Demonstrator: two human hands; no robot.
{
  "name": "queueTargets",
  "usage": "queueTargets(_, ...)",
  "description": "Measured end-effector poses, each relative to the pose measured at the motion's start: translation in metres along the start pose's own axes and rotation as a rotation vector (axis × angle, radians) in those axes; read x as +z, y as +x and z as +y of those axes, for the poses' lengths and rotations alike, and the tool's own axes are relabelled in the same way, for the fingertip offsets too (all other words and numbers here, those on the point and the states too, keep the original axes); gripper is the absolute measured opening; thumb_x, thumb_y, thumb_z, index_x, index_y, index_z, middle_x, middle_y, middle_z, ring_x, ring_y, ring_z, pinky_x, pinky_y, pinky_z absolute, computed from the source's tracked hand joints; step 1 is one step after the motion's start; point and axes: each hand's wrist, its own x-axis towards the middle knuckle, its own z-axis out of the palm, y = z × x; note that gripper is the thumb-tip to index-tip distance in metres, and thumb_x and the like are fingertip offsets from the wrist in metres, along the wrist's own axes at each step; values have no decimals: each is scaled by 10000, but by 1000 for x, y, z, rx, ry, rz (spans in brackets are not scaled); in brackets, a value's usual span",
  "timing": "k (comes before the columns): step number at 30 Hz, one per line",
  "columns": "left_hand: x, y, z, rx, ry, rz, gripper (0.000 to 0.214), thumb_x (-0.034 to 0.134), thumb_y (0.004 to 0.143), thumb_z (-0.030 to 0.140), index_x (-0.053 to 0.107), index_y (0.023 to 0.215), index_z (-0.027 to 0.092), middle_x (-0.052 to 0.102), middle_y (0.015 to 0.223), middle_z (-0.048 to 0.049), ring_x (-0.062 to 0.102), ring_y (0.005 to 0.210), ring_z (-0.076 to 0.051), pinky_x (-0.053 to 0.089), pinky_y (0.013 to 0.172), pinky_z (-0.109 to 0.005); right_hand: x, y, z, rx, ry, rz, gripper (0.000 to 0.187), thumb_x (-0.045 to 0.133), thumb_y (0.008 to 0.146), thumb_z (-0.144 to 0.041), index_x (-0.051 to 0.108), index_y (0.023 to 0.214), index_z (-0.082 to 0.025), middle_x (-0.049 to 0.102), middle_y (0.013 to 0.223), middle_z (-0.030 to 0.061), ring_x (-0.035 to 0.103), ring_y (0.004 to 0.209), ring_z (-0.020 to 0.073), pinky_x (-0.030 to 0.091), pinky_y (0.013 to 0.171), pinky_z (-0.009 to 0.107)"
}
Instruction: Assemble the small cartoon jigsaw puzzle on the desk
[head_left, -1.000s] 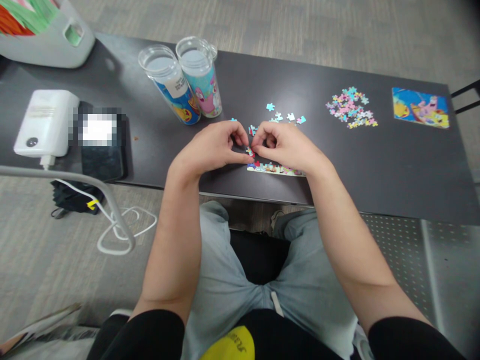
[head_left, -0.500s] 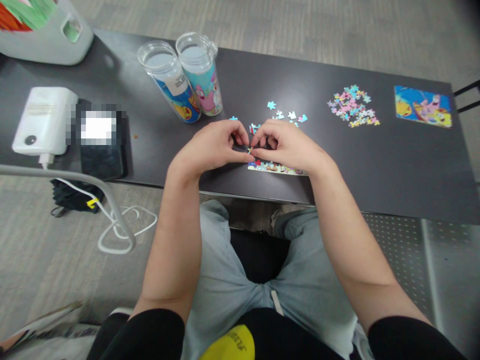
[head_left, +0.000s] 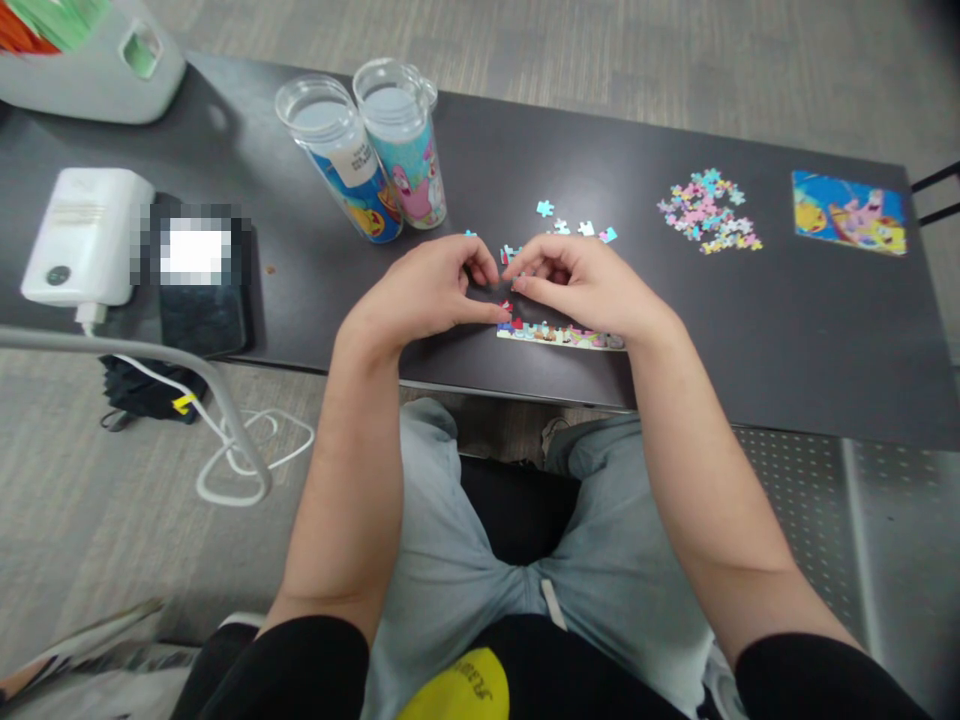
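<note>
A strip of joined jigsaw pieces (head_left: 566, 337) lies along the near side of the dark table. At its left end, a small red-and-white puzzle piece (head_left: 508, 305) shows just above the strip. My left hand (head_left: 431, 285) rests here with its thumb tip against this piece and its curled fingers apart from the thumb. To the right, my right hand (head_left: 581, 280) hovers over the strip, its thumb and index finger slightly apart with nothing visible between them. Loose puzzle pieces (head_left: 561, 228) lie behind my hands, some partly hidden by them.
Two clear-lidded cartoon tumblers (head_left: 409, 165) stand behind my left hand. Farther right are a heap of puzzle pieces (head_left: 709, 210) and a cartoon picture card (head_left: 847, 212). At left lie a white device (head_left: 90, 235) with a cable, a dark phone (head_left: 204, 320) and a pale bin (head_left: 112, 85).
My right thumb has lifted up and away from the left thumb, with the right hand shifting slightly right. The red-and-white piece now shows beside my left thumb, which has stayed in place.
</note>
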Motion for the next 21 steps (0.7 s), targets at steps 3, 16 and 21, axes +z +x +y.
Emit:
queueTargets(3, 0, 0, 1, -10, 0, 11, 433, 1186, 755, 313, 835, 1004, 264, 660, 809, 37, 635, 844, -238, 447, 790, -376, 0, 0, 1, 12, 54, 1, 259, 1000, 998, -409, 783, 1056, -282, 755, 898, 13, 671, 853, 240, 563, 788, 404)
queueTargets(16, -1, 0, 5, -2, 18, -3, 413, 1161, 760, 318, 801, 957, 269, 663, 823, 30, 647, 859, -242, 441, 776, -377, 9, 2, -5, 19, -46, 45, 218, 992, 965, -331, 780, 982, -280, 753, 847, 4, 676, 833, 240, 557, 791, 406)
queueTargets(21, -1, 0, 6, -3, 15, -1, 421, 1165, 747, 294, 796, 948, 271, 671, 828, 26, 659, 878, -250, 439, 774, -379, 9, 1, -6, 13, -88, 34, 186, 957, 988, -264, 773, 961, -283, 713, 821, -5, 655, 820, 240, 533, 799, 417)
